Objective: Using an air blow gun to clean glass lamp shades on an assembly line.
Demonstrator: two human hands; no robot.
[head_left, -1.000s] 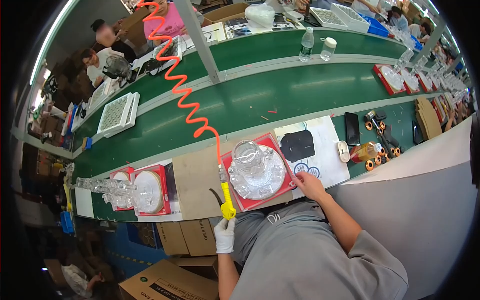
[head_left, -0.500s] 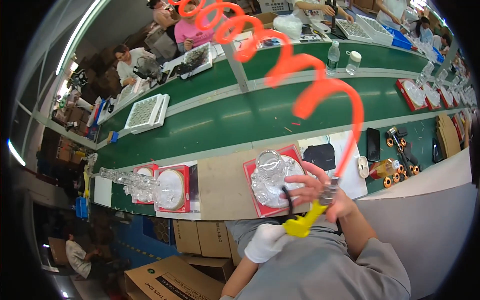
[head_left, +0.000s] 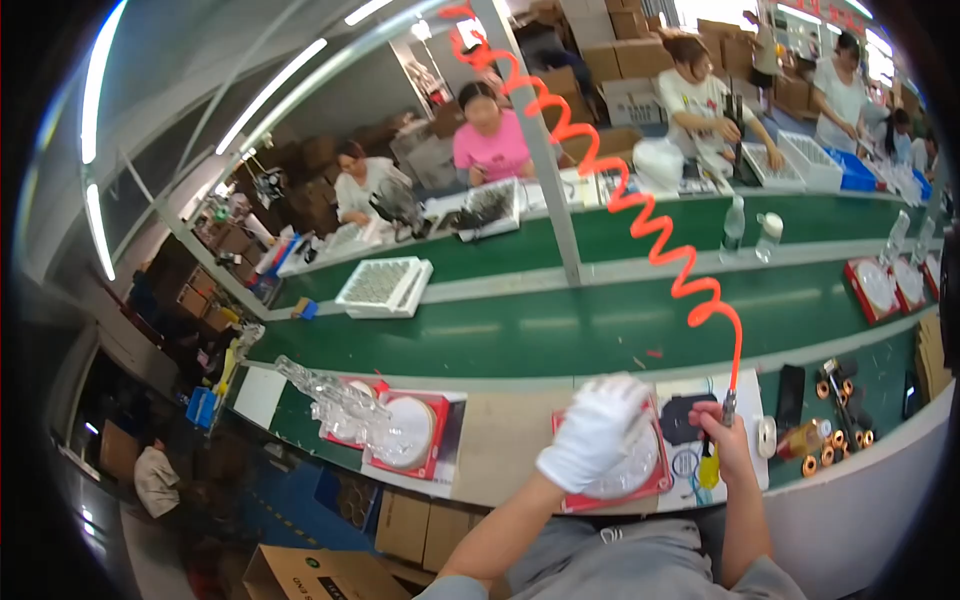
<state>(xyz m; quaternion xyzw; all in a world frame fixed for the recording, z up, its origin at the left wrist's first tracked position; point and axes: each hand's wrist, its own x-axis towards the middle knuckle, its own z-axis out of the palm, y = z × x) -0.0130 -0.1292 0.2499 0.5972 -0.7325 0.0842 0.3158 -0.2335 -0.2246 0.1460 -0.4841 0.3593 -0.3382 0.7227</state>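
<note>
My left hand [head_left: 598, 432], in a white glove, is closed over the upper part of a clear glass vessel [head_left: 622, 476]. The glove hides most of that part. Under the vessel lies a red box [head_left: 652, 488] with a round white insert. To the right, my bare right hand [head_left: 732, 440] is closed around a yellow air blow gun [head_left: 709, 470], near the metal fitting at its hose end. An orange coiled hose [head_left: 738, 350] runs up from that fitting. The gun hangs downward, beside the red box.
More glass vessels [head_left: 345, 410] lie on red boxes [head_left: 437, 455] at the left. At the right are a black phone [head_left: 790, 393], a bottle of amber liquid [head_left: 803, 441] and several copper-coloured rings [head_left: 809, 465]. A post [head_left: 545, 160] rises beyond the green bench [head_left: 480, 335]. Co-workers sit opposite.
My left hand has left the yellow air blow gun and moved up onto the glass vessel. My right hand has shifted right with the gun, which now hangs down. The view has tilted up.
</note>
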